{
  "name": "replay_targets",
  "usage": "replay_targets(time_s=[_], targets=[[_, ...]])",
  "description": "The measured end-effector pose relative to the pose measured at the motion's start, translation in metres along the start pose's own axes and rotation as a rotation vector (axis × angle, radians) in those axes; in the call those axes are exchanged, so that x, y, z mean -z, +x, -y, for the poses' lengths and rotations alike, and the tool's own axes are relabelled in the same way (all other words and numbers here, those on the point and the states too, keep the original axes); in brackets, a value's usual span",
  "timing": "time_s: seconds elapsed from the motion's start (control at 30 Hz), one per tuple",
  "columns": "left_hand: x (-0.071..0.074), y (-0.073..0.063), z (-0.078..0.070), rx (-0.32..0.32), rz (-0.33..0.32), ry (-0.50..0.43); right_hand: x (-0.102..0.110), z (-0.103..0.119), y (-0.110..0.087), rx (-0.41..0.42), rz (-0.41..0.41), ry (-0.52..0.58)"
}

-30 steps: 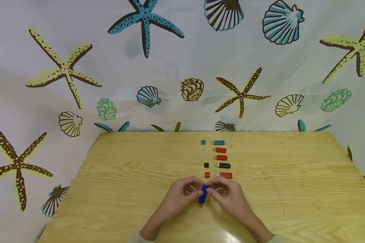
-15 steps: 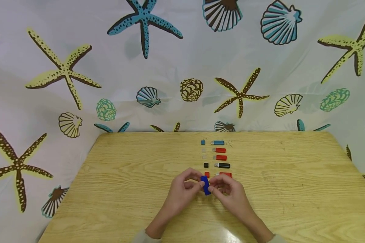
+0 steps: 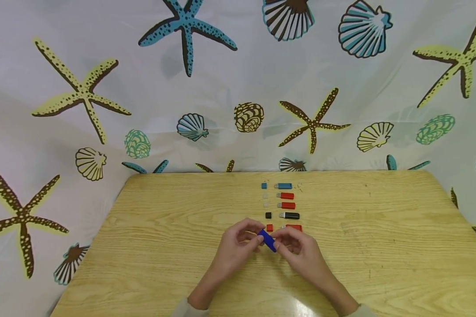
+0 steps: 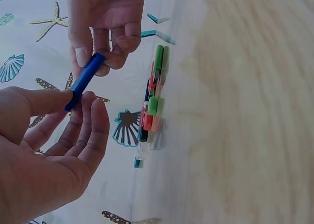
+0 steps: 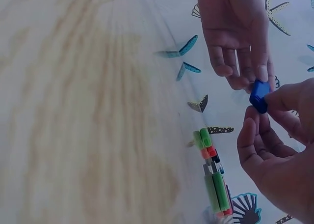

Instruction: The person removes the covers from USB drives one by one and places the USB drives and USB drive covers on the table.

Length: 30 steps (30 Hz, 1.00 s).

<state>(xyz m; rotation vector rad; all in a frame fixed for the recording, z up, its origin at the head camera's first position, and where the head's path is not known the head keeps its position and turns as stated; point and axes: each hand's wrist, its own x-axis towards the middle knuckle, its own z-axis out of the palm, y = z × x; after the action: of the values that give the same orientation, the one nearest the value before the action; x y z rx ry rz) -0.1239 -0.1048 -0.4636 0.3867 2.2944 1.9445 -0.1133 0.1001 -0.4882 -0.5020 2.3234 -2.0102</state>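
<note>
A dark blue USB stick is held between both hands above the wooden table, slanted from upper left to lower right in the head view. My left hand pinches its upper left end between thumb and fingers. The lower right end is pinched by my right hand. No metal plug shows on the stick. Just beyond the hands lie a red USB stick and its red cap. In the right wrist view, a green USB stick and a green cap lie nearest the person.
Farther back, uncapped sticks form a column: a black one, two red ones and a light blue one. Left of them runs a column of caps, black, clear and light blue. A patterned curtain hangs behind the table.
Both hands have moved slightly away from the person with the blue stick. It has turned, its far end now swung to the left and its near end to the right.
</note>
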Motion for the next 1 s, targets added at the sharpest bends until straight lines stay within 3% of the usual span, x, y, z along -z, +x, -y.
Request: replay_targets(time_s=[0.37,0.6,1.0], targets=[[0.005,-0.001,0.003,-0.01,0.036,0.106,0.007,0.003,0.0,0.013,-0.018,0.0],[0.005,-0.002,0.003,-0.01,0.043,0.117,0.013,0.007,-0.001,0.067,0.015,-0.131],[0.006,-0.002,0.001,-0.007,0.104,0.124,0.023,0.012,-0.001,0.276,0.081,-0.343]])
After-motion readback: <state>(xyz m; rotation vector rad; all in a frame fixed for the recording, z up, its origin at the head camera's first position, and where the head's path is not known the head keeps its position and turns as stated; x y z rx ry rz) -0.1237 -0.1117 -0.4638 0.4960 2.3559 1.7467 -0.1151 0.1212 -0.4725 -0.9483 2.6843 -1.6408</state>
